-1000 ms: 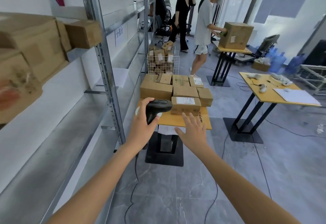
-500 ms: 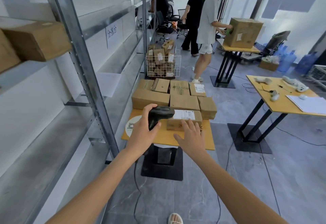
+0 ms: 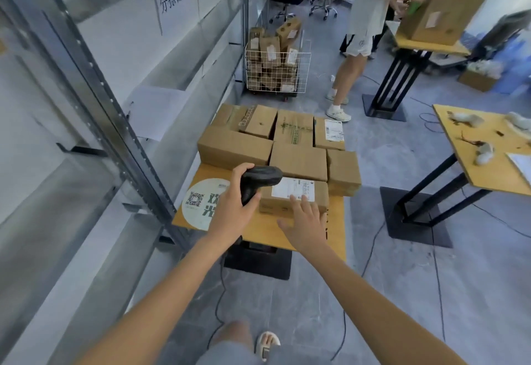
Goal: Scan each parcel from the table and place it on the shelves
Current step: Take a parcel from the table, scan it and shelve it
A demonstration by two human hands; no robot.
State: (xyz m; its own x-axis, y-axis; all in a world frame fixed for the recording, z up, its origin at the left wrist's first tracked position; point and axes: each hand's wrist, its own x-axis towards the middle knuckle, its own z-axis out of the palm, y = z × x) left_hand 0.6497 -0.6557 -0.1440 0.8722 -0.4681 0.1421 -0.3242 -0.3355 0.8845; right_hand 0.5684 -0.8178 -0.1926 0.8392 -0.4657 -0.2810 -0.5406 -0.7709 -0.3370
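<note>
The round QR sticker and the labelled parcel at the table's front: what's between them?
In the head view, the left hand gripping the black scanner lies between the sticker and the parcel.

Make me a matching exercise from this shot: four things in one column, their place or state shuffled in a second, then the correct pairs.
Things
1. barcode scanner
2. labelled parcel
3. wire basket
4. right hand

Place or state
A. on the floor beyond the table, full of parcels
B. fingers straight, reaching onto the nearest box
C. gripped in the left hand
D. at the front of the table, white label facing up

Pairs: 1-C, 2-D, 3-A, 4-B
</note>
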